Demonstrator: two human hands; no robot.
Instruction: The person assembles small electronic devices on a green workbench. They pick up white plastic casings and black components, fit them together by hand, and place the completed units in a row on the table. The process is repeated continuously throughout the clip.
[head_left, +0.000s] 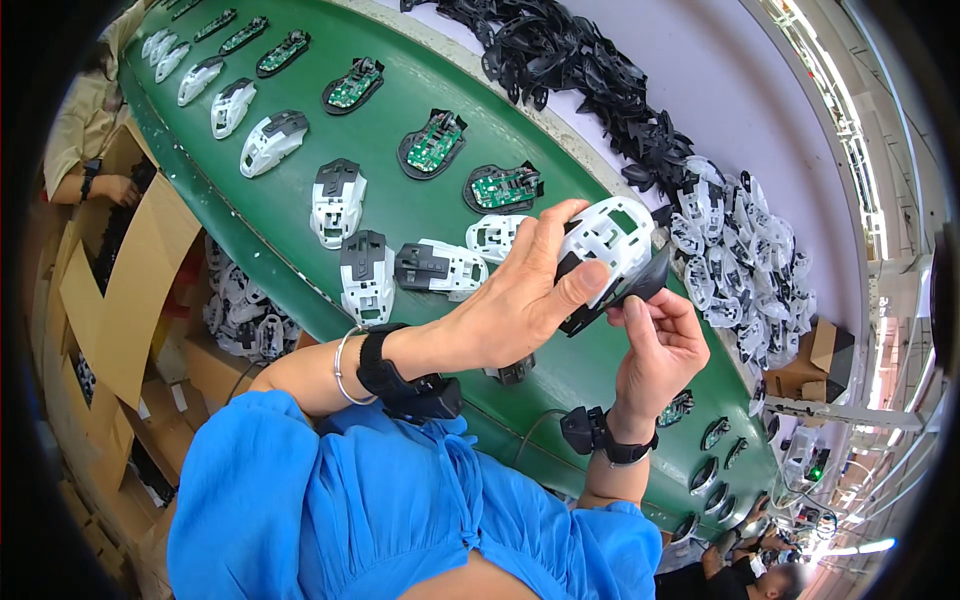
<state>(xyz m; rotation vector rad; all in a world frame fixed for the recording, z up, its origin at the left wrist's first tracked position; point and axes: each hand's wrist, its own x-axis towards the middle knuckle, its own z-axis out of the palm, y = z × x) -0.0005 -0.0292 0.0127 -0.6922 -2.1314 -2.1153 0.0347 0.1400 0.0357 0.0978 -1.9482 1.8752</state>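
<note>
Your left hand (pixel 510 300) holds a white mouse shell (pixel 612 235) up above the green surface (pixel 410 215), thumb laid along its near side and fingers wrapped round behind; your right hand (pixel 660 345) has thumb and fingers pinched on a dark curved piece (pixel 650 275) at the shell's right edge; whether that piece is fully seated or only resting there, you cannot tell from this view.

The step in hand looks like fitting the dark piece to the side of the shell; the next move seems to call for a steady left grip while the right thumb lines the piece up and presses it evenly, since a skewed push could catch or bend a thin clip.

Left of your hands, white-and-dark shells (pixel 273 143) lie in a row along the surface, with green circuit boards (pixel 432 145) in dark bases in a row beyond them; a heap of black parts (pixel 580 70) and a heap of white shells (pixel 745 250) sit past the far edge.
</note>
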